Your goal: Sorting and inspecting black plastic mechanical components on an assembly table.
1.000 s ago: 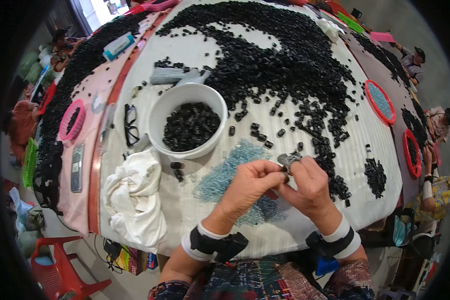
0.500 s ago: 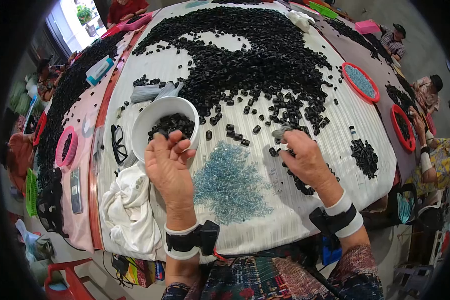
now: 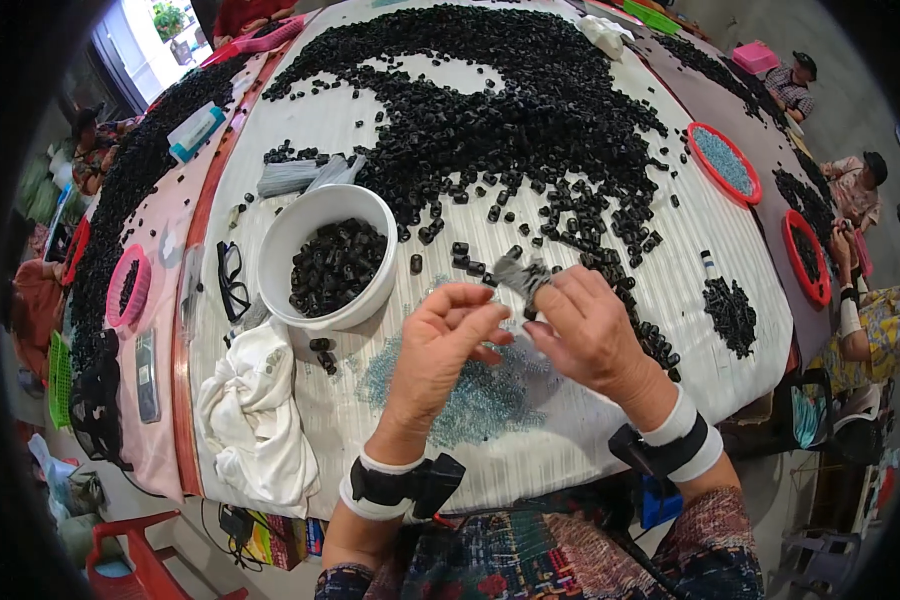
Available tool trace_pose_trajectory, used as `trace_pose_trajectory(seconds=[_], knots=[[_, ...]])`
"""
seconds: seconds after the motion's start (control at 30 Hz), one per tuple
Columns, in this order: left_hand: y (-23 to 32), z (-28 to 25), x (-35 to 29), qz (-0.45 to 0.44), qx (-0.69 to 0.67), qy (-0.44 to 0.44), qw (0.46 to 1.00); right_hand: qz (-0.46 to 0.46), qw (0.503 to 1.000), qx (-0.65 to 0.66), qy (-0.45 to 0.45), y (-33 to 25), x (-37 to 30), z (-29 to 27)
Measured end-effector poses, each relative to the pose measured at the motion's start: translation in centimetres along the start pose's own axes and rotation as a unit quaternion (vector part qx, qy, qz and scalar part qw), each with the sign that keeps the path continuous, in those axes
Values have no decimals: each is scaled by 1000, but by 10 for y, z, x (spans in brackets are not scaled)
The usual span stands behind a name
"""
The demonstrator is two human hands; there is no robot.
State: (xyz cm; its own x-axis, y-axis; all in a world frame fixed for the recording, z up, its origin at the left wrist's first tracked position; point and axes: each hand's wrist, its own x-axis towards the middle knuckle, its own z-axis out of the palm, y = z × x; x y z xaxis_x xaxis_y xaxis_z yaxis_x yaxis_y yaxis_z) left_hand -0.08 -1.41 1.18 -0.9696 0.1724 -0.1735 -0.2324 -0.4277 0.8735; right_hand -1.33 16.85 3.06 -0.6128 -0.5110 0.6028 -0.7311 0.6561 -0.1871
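My left hand (image 3: 435, 355) is over the pile of small clear-blue pieces (image 3: 470, 400), its thumb and forefinger pinched together. Whatever is between those fingertips is too small to make out. Close beside it on the right, my right hand (image 3: 595, 325) grips a grey bundle of thin strands (image 3: 520, 275) that sticks out past the fingers. A black piece seems to sit near the right fingertips, partly hidden. To the left stands a white bucket (image 3: 270, 265), part filled with short black cylindrical pieces (image 3: 338, 265). Several more black pieces (image 3: 470, 255) lie just beyond my hands.
A big heap of black pieces (image 3: 510, 120) covers the far table. Grey strand bundles (image 3: 290, 178), glasses (image 3: 232, 280) and a white cloth (image 3: 255, 420) lie left. A small black pile (image 3: 730, 318) and red baskets (image 3: 753, 190) are right. Other people sit around the tables.
My left hand has left the bucket and moved right, over the clear-blue pieces. My right hand has come left with the grey bundle, so both hands are now close together.
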Motion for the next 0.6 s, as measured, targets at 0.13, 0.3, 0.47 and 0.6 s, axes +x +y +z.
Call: trace_pose_trajectory(seconds=[0.13,0.3,0.47,0.6], knots=[[-11,-9,1,-18,3,-86,996,-58,996,69,11,-16,7,-5],[-3,-13,1,-16,-70,-34,997,230,954,176,78,2,-5,-22],[-2,-13,4,6,-81,-8,997,120,991,62,-20,14,-32,-12],[-6,-14,6,5,-107,-21,994,31,995,45,-78,8,-36,6]])
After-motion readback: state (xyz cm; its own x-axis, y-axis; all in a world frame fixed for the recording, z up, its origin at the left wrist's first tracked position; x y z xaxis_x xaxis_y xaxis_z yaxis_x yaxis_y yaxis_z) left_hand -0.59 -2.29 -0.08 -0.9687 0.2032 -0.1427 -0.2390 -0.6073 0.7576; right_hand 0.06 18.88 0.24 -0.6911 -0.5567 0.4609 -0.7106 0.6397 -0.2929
